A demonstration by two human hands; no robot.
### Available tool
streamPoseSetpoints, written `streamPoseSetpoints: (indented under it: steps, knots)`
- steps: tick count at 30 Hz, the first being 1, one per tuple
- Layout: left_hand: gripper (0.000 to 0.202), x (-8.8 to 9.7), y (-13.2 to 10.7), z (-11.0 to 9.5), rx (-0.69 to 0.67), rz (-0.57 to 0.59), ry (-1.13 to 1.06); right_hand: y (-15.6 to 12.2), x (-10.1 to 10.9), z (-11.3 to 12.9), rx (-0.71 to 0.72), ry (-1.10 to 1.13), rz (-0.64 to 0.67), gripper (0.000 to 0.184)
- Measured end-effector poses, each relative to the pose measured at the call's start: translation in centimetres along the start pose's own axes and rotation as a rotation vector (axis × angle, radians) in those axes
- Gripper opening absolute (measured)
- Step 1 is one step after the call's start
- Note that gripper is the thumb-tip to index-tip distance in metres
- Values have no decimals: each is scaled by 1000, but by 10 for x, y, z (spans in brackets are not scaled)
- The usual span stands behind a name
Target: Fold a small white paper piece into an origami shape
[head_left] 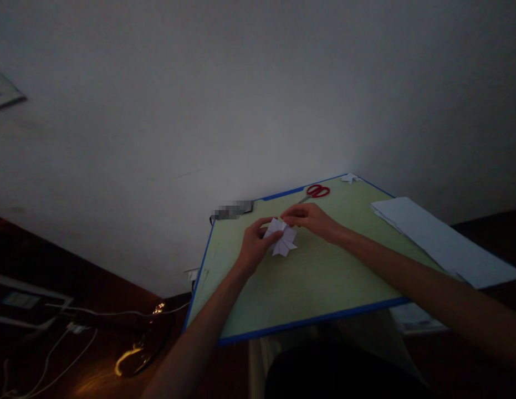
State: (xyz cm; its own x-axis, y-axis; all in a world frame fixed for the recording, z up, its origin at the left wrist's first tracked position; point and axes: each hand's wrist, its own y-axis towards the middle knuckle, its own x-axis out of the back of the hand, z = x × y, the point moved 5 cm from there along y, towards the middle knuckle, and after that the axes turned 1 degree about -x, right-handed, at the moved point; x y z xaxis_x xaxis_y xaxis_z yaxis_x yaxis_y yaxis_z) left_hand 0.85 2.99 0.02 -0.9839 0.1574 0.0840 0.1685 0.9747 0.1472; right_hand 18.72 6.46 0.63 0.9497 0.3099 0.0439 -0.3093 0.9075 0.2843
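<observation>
A small folded white paper (286, 245) with creases and pointed lower edges is held above the table. My left hand (256, 239) grips its left side, thumb across the front and fingers behind. My right hand (310, 217) is closed in a pinch at the paper's upper edge; its fingertips partly hide that edge, and I cannot make out how much paper lies between them. Just beyond the right hand lie scissors with red handles (318, 191), their blades pointing to the lower left.
The pale green table (324, 282) has a blue rim and stands against a grey wall (258, 100). White paper sheets (440, 238) overhang its right side. Paper scraps (350, 178) lie at the far corner, a blurred dark object (233, 210) at the far left. Cables (116, 312) run at lower left.
</observation>
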Motion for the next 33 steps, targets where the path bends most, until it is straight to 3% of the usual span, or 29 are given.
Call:
streamPoseSetpoints:
  steps: [8,20,33]
  knots:
    - [51,0,-1,-5,-77,-15,71,2,-1,-4,-38,24,8,27]
    - [49,-5,-2,-4,33,65,-71,-2,-5,9,169,-185,33,21]
    - [47,-6,-2,1,83,95,-160,-5,-6,12,223,-272,-41,17]
